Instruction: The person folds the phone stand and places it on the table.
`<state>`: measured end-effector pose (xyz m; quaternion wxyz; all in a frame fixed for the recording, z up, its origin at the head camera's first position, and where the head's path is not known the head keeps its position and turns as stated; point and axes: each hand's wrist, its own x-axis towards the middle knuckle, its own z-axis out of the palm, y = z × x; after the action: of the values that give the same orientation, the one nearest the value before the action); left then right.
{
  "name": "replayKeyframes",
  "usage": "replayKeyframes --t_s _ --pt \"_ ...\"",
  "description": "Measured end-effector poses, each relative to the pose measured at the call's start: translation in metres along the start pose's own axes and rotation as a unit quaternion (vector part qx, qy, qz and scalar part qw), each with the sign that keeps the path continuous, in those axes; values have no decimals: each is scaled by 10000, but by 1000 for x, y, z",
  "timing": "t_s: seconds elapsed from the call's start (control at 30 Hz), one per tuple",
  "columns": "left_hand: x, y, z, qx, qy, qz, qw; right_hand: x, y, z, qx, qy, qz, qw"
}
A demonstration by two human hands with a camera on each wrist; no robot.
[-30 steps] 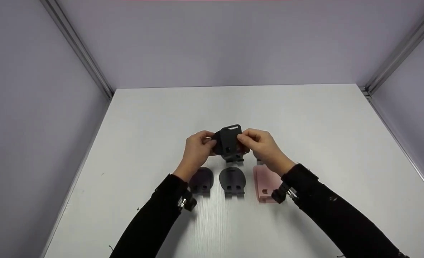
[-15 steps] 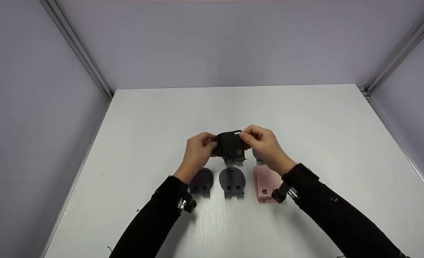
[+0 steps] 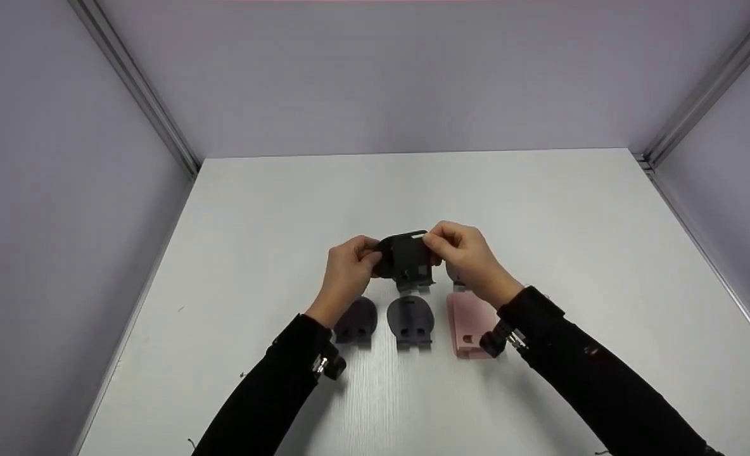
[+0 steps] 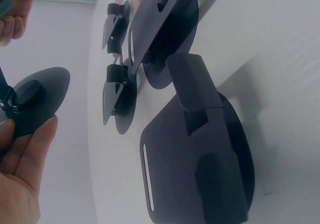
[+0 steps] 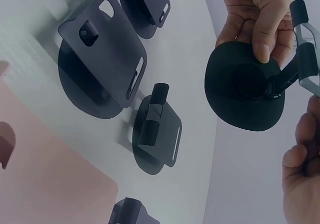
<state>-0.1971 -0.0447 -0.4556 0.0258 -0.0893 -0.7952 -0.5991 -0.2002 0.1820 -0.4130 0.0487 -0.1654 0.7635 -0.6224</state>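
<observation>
Between both hands a dark folding phone stand [image 3: 408, 256] is held up over the table. My left hand [image 3: 349, 266] pinches the edge of its oval base [image 5: 237, 96], as the right wrist view shows. The fingers of my right hand [image 3: 467, 256] pinch the upper edge of its hinged plate, near the slot. In the left wrist view, the base [image 4: 47, 91] and round hinge mount are visible, the plate mostly out of frame. In the head view the held stand overlaps another dark stand on the table behind it.
Nearer the body stand a dark phone stand [image 3: 411, 322], a purplish-dark one [image 3: 357, 320] by the left wrist, and a pink one [image 3: 467, 320] under the right wrist. Another stand [image 3: 454, 275] is partly hidden by the right hand. Grey walls enclose the white table [image 3: 273, 209].
Over the first half second, the plate of the held stand tilted back, and my right hand rose slightly with it. Since then both hands have stayed almost still.
</observation>
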Motion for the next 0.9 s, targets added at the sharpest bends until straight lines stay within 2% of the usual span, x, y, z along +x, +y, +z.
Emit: replayKeyframes --t_s 0.27,0.43,0.9 --pt "-4 -2 0 401 280 488 9976 0 -2 1 -8 -20 78 10000" --pt "-4 -4 1 637 416 647 9950 1 -1 1 -41 -58 145 9999" --pt "-7 -8 0 771 531 1080 9897 0 1 6 182 -174 325 9992"
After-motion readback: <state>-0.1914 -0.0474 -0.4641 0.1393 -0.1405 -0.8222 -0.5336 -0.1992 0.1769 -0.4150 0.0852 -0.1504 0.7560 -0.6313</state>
